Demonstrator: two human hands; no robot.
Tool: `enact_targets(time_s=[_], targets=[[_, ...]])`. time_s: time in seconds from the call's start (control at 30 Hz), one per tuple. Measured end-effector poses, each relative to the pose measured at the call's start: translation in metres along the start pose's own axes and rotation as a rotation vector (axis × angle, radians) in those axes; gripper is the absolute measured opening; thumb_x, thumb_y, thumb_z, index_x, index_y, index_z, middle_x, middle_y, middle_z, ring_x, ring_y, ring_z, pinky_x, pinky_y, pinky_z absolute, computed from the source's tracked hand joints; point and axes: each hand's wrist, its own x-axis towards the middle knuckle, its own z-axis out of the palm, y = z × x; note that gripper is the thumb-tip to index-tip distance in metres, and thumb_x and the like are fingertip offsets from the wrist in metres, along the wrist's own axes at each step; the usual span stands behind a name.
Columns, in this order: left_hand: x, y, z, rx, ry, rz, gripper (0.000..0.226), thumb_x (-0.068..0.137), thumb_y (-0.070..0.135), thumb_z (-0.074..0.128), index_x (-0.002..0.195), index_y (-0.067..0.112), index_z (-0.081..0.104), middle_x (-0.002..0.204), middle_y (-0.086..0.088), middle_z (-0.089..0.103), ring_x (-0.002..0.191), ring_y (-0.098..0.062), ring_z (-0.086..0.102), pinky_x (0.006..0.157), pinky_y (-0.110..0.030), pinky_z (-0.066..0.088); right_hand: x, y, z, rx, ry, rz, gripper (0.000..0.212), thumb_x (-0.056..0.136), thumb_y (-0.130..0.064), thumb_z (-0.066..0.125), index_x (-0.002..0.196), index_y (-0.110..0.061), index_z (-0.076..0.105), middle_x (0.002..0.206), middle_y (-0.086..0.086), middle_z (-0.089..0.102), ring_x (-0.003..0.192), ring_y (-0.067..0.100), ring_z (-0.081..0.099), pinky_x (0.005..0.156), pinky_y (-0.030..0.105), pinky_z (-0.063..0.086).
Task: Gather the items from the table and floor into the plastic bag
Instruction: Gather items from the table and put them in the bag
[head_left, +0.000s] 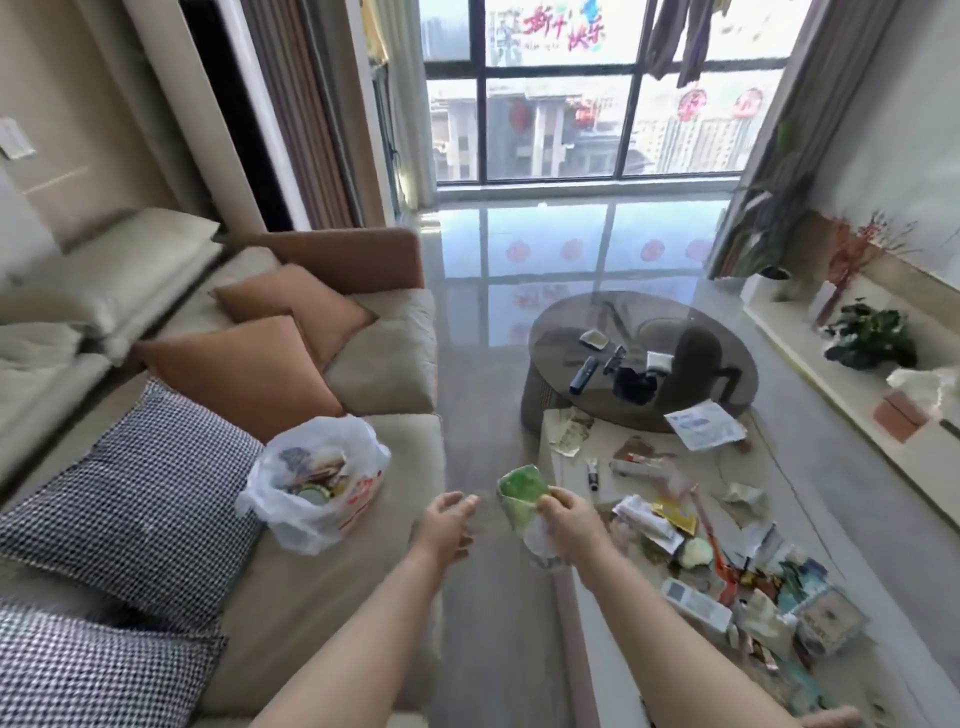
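Green packet (521, 493) pinched in the right hand (569, 514); left hand (447, 525) empty, fingers relaxed. Plastic bag (317, 488) sits part-filled, while many wrappers (727, 571) remain on the surface.

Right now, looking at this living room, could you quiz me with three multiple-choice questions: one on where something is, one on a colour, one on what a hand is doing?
1. Where does the plastic bag sit?
A. on the sofa seat
B. on the round glass table
C. on the window sill

2. What colour is the packet being held?
A. red
B. green
C. black

3. What is the left hand doing?
A. gripping the bag
B. holding a remote
C. open, holding nothing

Answers:
1 A, the bag rests on the beige sofa cushion beside the checked pillow.
2 B, the packet pinched by the right hand is green.
3 C, its fingers are relaxed and no object is in them.
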Motion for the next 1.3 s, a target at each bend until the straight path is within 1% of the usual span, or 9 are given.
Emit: enact_targets(time_s=[0.2, 0.37, 0.6, 0.77, 0.87, 1.0, 1.13, 1.23, 1.3], targets=[[0.043, 0.025, -0.072, -0.114, 0.077, -0.025, 0.031, 0.092, 0.025, 0.058, 0.121, 0.015, 0.055, 0.091, -0.005, 0.057, 0.076, -0.019, 0.052, 0.062, -0.026, 0.044, 0.040, -0.047, 0.071, 0.003, -0.023, -0.033, 0.025, 0.089, -0.010, 0.053, 0.108, -0.012, 0.070, 0.086, 0.002, 0.062, 0.075, 0.015, 0.054, 0.066, 0.026, 0.041], [0.076, 0.030, -0.117, -0.192, 0.183, -0.054, 0.034, 0.090, 0.025, 0.061, 0.122, 0.016, 0.057, 0.093, -0.007, 0.061, 0.073, -0.019, 0.055, 0.059, -0.025, 0.044, 0.070, -0.079, 0.116, -0.049, -0.129, -0.040, 0.027, 0.090, -0.016, 0.049, 0.107, -0.021, 0.069, 0.090, 0.003, 0.067, 0.079, 0.018, 0.059, 0.060, 0.025, 0.045], [0.130, 0.034, -0.161, -0.269, 0.366, -0.061, 0.013, 0.089, 0.015, 0.064, 0.101, 0.014, 0.058, 0.071, 0.002, 0.055, 0.060, -0.010, 0.048, 0.046, -0.015, 0.041, 0.146, -0.113, 0.169, -0.261, -0.303, -0.051, 0.020, 0.088, -0.021, 0.047, 0.093, -0.020, 0.067, 0.079, 0.003, 0.063, 0.076, 0.024, 0.058, 0.057, 0.025, 0.040], [0.166, 0.038, -0.179, -0.338, 0.497, -0.135, 0.032, 0.087, 0.024, 0.067, 0.115, 0.011, 0.060, 0.104, -0.007, 0.065, 0.087, -0.022, 0.061, 0.059, -0.023, 0.047, 0.202, -0.144, 0.204, -0.337, -0.437, -0.043, 0.021, 0.090, -0.021, 0.048, 0.099, -0.014, 0.066, 0.080, 0.005, 0.062, 0.077, 0.024, 0.058, 0.055, 0.022, 0.042], [0.184, 0.037, -0.180, -0.415, 0.569, -0.172, 0.020, 0.089, 0.020, 0.064, 0.107, 0.012, 0.058, 0.088, -0.005, 0.063, 0.069, -0.016, 0.058, 0.044, -0.018, 0.048, 0.230, -0.157, 0.227, -0.387, -0.505, -0.038, 0.023, 0.091, -0.022, 0.048, 0.101, -0.012, 0.066, 0.083, 0.006, 0.063, 0.079, 0.024, 0.059, 0.063, 0.025, 0.045], [0.202, 0.033, -0.185, -0.559, 0.629, -0.229, 0.018, 0.092, 0.023, 0.061, 0.101, 0.008, 0.059, 0.080, -0.012, 0.064, 0.053, -0.020, 0.056, 0.040, -0.022, 0.042, 0.253, -0.163, 0.256, -0.433, -0.563, -0.002, 0.022, 0.093, -0.020, 0.045, 0.101, -0.013, 0.065, 0.092, 0.012, 0.064, 0.071, 0.025, 0.059, 0.044, 0.020, 0.044], [0.230, 0.027, -0.203, -0.581, 0.683, -0.286, 0.018, 0.094, 0.034, 0.055, 0.094, 0.015, 0.058, 0.086, -0.008, 0.066, 0.063, -0.022, 0.061, 0.049, -0.026, 0.049, 0.271, -0.163, 0.291, -0.429, -0.565, 0.043, 0.018, 0.093, -0.018, 0.044, 0.097, -0.013, 0.062, 0.096, 0.016, 0.064, 0.083, 0.035, 0.064, 0.062, 0.039, 0.055], [0.262, 0.021, -0.225, -0.541, 0.668, -0.314, 0.027, 0.094, 0.032, 0.055, 0.106, 0.009, 0.059, 0.091, -0.011, 0.067, 0.071, -0.024, 0.064, 0.059, -0.032, 0.054, 0.289, -0.157, 0.322, -0.372, -0.524, 0.102, 0.019, 0.092, -0.017, 0.044, 0.094, -0.010, 0.061, 0.097, 0.018, 0.065, 0.084, 0.039, 0.065, 0.051, 0.033, 0.051], [0.283, 0.019, -0.242, -0.514, 0.660, -0.334, 0.022, 0.094, 0.026, 0.054, 0.108, 0.009, 0.057, 0.089, -0.013, 0.065, 0.070, -0.022, 0.061, 0.057, -0.030, 0.051, 0.301, -0.151, 0.344, -0.362, -0.477, 0.132, 0.021, 0.092, -0.017, 0.044, 0.097, -0.008, 0.062, 0.096, 0.019, 0.065, 0.088, 0.040, 0.065, 0.059, 0.037, 0.053]])
